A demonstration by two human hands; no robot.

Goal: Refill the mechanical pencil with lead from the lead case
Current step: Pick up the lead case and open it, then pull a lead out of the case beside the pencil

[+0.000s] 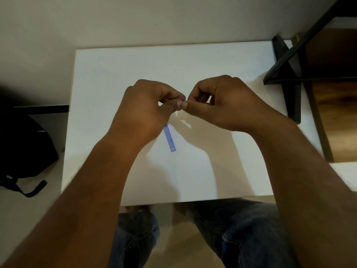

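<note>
My left hand (146, 111) and my right hand (222, 105) meet fingertip to fingertip above the middle of the white table (222, 60). Both pinch a small blue tip (184, 101); the rest of that piece is hidden in my fingers, so I cannot tell whether it is the pencil or the lead case. A slim blue translucent stick (170, 140) shows below my left hand, its upper end hidden under the palm. It seems to lie on the table. No loose lead is visible.
A faint clear glint (183, 120) lies on the table just under my fingertips. A black bag (23, 151) sits on the floor at the left. A black metal frame (289, 74) and a wooden shelf (334, 93) stand at the right. My knees show below the table's near edge.
</note>
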